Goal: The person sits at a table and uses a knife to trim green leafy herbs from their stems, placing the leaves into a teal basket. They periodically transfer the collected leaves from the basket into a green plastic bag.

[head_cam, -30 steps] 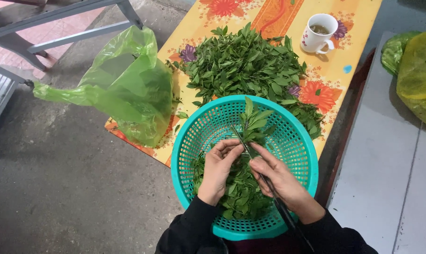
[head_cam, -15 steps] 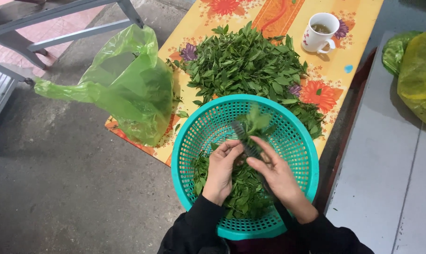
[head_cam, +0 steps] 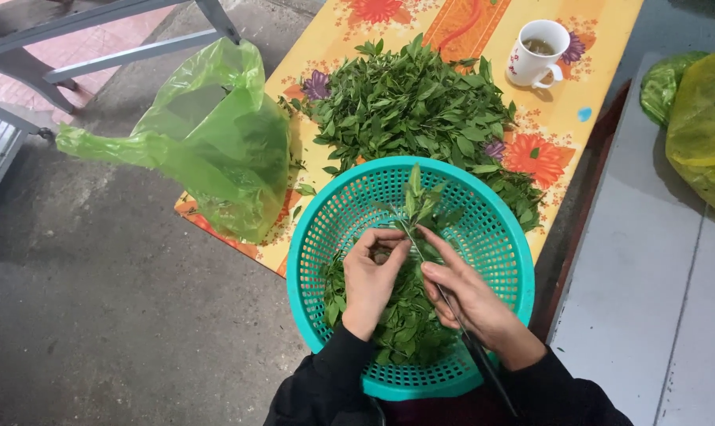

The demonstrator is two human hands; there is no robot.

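Note:
A teal plastic basket sits right below me, part filled with picked green leaves. Over it, my right hand holds a long thin herb stem that still carries a leafy tip pointing away from me. My left hand pinches at that stem just below the tip, fingers curled around the leaves there. Both arms wear black sleeves.
A big heap of leafy herb sprigs lies on the orange flowered tablecloth beyond the basket. A green plastic bag hangs off the table's left side. A white cup stands at the back right. Yellow and green bags rest on a grey surface.
The stem's leafy tip was blurred in motion half a second ago and now points straight up; both hands stay pinched on the stem over the basket, barely shifted.

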